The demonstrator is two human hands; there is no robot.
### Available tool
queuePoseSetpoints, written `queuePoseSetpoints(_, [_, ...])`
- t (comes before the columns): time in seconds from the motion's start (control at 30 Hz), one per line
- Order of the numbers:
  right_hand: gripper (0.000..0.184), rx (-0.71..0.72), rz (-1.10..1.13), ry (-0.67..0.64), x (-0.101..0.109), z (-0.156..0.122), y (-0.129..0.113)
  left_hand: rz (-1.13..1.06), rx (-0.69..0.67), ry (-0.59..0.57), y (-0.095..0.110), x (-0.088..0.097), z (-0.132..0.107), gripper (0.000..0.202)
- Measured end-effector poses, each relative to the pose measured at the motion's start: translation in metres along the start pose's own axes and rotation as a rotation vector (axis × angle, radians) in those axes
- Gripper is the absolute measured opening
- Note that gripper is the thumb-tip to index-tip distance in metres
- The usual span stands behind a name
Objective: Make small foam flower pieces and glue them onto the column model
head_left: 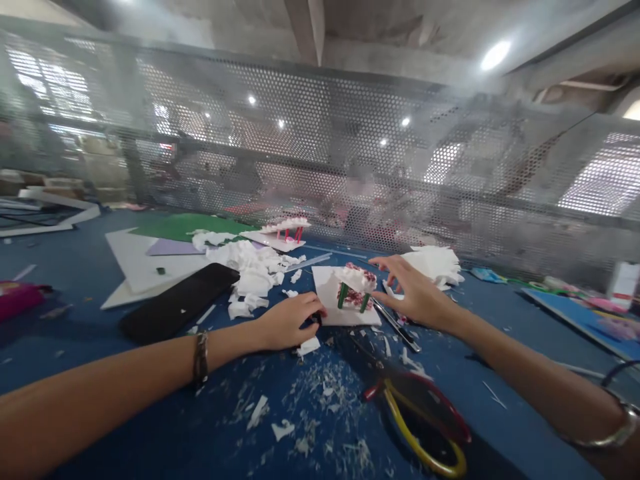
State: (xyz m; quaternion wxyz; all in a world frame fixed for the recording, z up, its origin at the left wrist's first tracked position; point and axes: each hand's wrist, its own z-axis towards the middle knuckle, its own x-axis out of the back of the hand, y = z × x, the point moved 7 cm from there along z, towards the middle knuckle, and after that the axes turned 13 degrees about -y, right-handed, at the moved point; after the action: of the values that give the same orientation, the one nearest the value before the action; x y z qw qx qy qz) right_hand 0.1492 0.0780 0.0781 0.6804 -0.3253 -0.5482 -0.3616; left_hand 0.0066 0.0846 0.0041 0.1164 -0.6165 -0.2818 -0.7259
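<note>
A small foam model (356,285) with green legs and a white top dotted red stands on a white foam base (332,308) on the blue table. My left hand (290,321) is closed, pinching the base's near left edge. My right hand (416,295) hovers just right of the model with its fingers spread, the fingertips reaching toward the model's top. A dark pen-like tool (395,325) lies under the right hand.
Scissors (423,413) with red and yellow handles lie in front. White foam scraps (250,270) and shavings litter the table. A black phone (180,303), white and green sheets (145,260), a second small model (285,233) and a perforated metal screen (320,160) lie beyond.
</note>
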Motion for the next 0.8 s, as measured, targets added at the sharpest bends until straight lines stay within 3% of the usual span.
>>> queuePoseSetpoints(0.1, [0.031,0.061,-0.079,-0.088,-0.007,0.008,-0.013,0.05,0.036,-0.121,-0.003,0.017,-0.004,0.027])
queuePoseSetpoints(0.2, [0.02,0.019,-0.207,-0.156,-0.011,0.014,-0.017,0.159,0.312,-0.027,-0.033,0.051,-0.028,0.029])
queuePoseSetpoints(0.27, [0.018,-0.001,-0.274,-0.187,-0.011,0.016,-0.018,0.351,0.451,0.057,-0.055,0.068,-0.054,0.032])
queuePoseSetpoints(0.33, [0.018,-0.007,-0.303,-0.202,-0.011,0.018,-0.018,0.516,0.608,0.061,-0.08,0.072,-0.081,0.041])
queuePoseSetpoints(0.4, [0.019,-0.009,-0.309,-0.206,-0.012,0.02,-0.014,0.517,0.758,-0.012,-0.107,0.065,-0.105,0.048])
queuePoseSetpoints(0.53, [0.022,-0.011,-0.3,-0.206,-0.016,0.026,-0.003,0.438,0.801,0.031,-0.123,0.058,-0.122,0.05])
queuePoseSetpoints(0.8, [0.012,-0.052,-0.289,-0.144,-0.004,0.045,0.025,0.455,0.76,0.006,-0.122,0.059,-0.118,0.053])
